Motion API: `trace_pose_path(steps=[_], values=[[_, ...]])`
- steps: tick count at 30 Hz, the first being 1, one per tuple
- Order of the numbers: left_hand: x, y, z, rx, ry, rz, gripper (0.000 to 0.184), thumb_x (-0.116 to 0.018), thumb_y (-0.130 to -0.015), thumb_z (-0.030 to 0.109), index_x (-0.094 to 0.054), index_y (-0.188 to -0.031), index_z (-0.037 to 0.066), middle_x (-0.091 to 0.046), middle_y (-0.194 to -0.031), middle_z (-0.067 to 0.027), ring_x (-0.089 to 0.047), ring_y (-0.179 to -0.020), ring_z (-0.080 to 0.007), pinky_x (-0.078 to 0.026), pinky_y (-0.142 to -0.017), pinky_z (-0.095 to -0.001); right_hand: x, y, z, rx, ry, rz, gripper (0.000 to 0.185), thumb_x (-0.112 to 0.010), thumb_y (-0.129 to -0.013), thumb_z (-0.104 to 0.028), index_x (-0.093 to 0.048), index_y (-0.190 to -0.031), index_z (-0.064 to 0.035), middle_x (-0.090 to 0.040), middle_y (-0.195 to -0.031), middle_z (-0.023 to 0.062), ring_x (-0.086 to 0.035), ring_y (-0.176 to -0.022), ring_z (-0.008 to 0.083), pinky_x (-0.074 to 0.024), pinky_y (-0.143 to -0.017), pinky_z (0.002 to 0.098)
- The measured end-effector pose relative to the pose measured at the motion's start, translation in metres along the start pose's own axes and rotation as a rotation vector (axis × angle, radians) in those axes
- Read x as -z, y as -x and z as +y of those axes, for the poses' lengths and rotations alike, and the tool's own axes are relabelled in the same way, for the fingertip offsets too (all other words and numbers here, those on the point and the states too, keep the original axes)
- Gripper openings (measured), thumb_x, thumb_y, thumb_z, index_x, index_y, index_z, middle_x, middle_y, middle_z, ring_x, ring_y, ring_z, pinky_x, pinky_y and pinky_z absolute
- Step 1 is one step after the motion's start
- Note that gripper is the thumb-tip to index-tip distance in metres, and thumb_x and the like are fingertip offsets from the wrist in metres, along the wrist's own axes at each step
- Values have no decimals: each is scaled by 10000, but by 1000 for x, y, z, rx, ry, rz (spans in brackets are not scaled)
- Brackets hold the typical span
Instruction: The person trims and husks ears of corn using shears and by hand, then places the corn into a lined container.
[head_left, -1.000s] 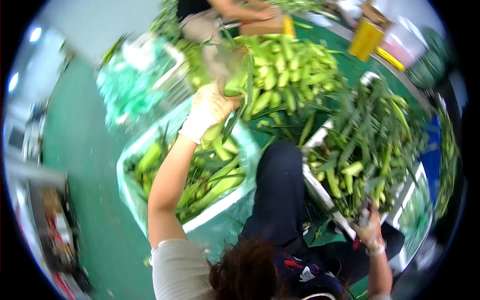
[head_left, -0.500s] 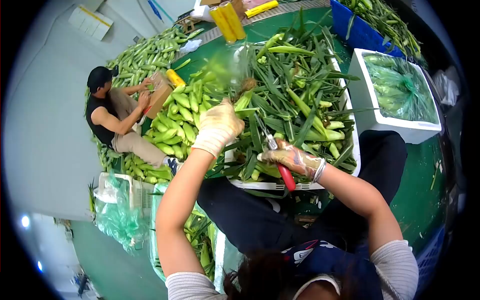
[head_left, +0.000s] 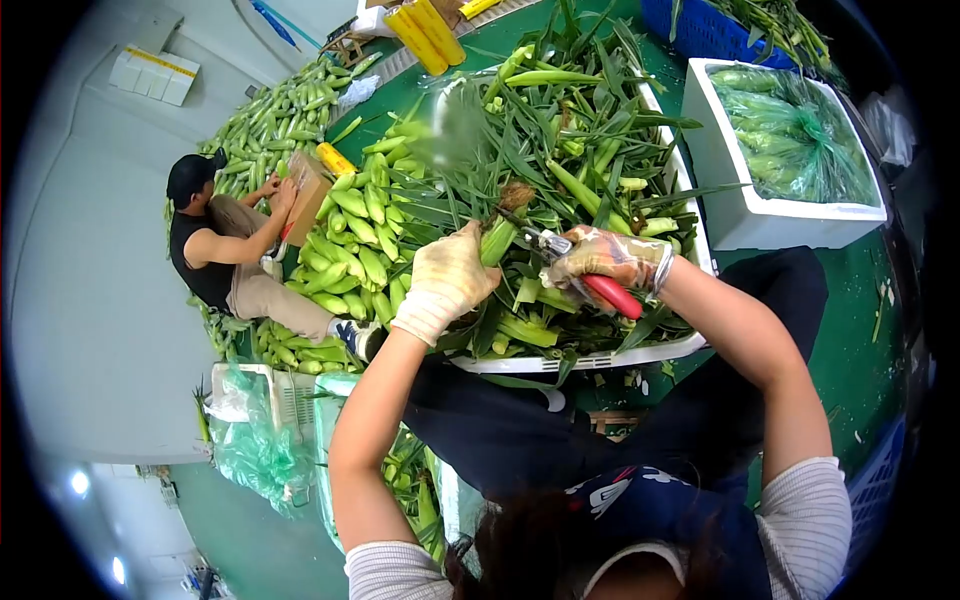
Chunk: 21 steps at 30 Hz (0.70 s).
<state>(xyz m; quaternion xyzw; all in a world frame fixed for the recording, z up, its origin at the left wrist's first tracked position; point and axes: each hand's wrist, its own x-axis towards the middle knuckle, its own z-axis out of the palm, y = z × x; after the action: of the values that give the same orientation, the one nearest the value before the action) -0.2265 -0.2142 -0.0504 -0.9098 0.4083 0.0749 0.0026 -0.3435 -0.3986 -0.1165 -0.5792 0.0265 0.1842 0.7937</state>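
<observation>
My left hand (head_left: 452,278), in a pale glove, grips a green corn ear (head_left: 497,240) whose brown silk tuft (head_left: 516,195) points up. My right hand (head_left: 608,260), in a stained glove, is wrapped round red-handled pruning shears (head_left: 612,296). The blades of the shears lie at the upper part of the ear, close to the silk; whether they touch it is hard to tell. Both hands are above a white crate (head_left: 640,352) heaped with corn ears and long leaves (head_left: 585,150).
A seated person (head_left: 215,235) handles a cardboard box (head_left: 305,198) at the left, beside piled corn (head_left: 345,250). A foam box (head_left: 790,215) with bagged corn and a blue crate (head_left: 700,35) stand right. Green plastic (head_left: 262,450) hangs over a crate lower left.
Since half a second ago, the shears have moved up to the ear in my left hand. Earlier, my left hand was over the lined box at the left, and the view has turned.
</observation>
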Motion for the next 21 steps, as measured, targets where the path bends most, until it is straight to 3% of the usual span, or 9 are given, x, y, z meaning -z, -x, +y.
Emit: trace_pose_path(steps=[2,4,6,8,10,11,15,19,21], values=[[-10,-4,-15,-20,53,12,480,-715,-688,228,-536,-1080,16,-660,-891,-183,-657,-853,-306,-515,-783,-364,-1,12,-5,-84,27,146,336,-733,-755,-275,-562,-769,13,-589,-620,54,-568,-479,138,-483,-439,253],[-25,-5,-45,-119,767,94,507,-758,-669,169,-525,-1089,6,-643,-860,-146,-650,-836,-231,-515,-774,-315,10,25,4,-46,17,298,353,-728,-754,-250,-525,-832,29,-586,-635,24,-549,-452,134,-474,-411,248],[-15,3,-50,-130,919,17,534,-785,-651,120,-506,-1093,6,-608,-908,-95,-615,-840,-188,-510,-764,-309,2,43,1,-95,53,399,358,-717,-763,-275,-512,-879,-5,-582,-677,31,-559,-484,133,-488,-445,254],[-9,7,-47,-85,1359,-131,551,-770,-648,81,-493,-1120,20,-582,-977,-60,-610,-864,-200,-502,-771,-332,-2,49,10,0,352,160,436,-713,-756,-359,-500,-973,-47,-592,-768,70,-595,-715,175,-495,-666,306],[-4,4,-40,-152,1422,-214,579,-765,-635,62,-482,-1139,30,-565,-984,-58,-609,-856,-205,-495,-773,-334,-11,52,20,67,518,121,581,-703,-721,-478,-480,-1016,-30,-596,-818,123,-585,-782,247,-469,-725,343],[-4,5,-32,-152,1489,-264,560,-722,-618,58,-492,-1127,16,-576,-950,-64,-607,-852,-200,-487,-771,-324,-23,57,-2,-68,599,115,508,-766,-733,-334,-484,-1019,-24,-540,-850,43,-521,-805,142,-440,-743,276],[-6,2,-25,-187,1404,-433,565,-740,-604,53,-500,-1114,23,-578,-914,-50,-613,-827,-194,-492,-760,-310,-32,50,-24,31,637,75,698,-771,-708,-380,-392,-1144,12,-560,-830,103,-528,-781,161,-457,-691,314],[-15,9,-22,-148,1408,-453,519,-732,-600,103,-515,-1065,23,-591,-870,-52,-617,-794,-200,-491,-754,-317,-37,45,-45,36,398,62,272,-711,-752,-217,-541,-795,-9,-591,-671,53,-581,-600,132,-485,-553,290],[-17,9,-24,-227,1591,-388,535,-730,-604,171,-509,-1071,33,-588,-878,-70,-624,-786,-229,-505,-719,-340,-35,52,-38,6,159,176,224,-684,-787,-199,-589,-860,-11,-590,-666,44,-547,-511,105,-458,-464,255]])
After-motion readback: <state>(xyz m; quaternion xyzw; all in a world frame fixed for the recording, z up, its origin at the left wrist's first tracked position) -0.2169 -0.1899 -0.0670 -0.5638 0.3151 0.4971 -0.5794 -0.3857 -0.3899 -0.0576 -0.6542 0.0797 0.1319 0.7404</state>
